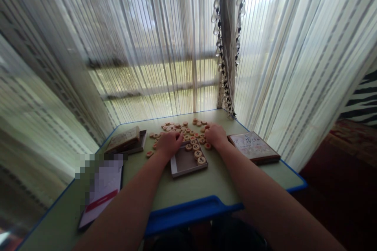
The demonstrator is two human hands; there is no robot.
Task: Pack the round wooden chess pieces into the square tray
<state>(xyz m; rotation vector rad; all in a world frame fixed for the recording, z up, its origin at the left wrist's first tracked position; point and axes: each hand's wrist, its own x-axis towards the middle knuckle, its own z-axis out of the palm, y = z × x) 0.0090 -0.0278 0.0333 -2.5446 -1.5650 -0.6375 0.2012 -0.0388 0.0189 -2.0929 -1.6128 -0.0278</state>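
Round wooden Chinese chess pieces (171, 127) lie scattered over the far middle of the table. In front of them sits a shallow open box (182, 161), with several pieces marked in dark characters (198, 155) along its right side and far edge. My left hand (169, 143) is at the box's far left corner, fingers curled together; whatever is in them is hidden. Beyond the far right corner, my right hand (215, 135) has its fingers bent in against a light wooden piece among the loose ones.
A patterned box lid (253, 146) lies on the right of the green table (206, 188). On the left are another box (125, 139) and a flat white item with a red strip (101, 196). Sheer curtains (165, 47) hang behind; a blue tray edge (185, 213) runs in front.
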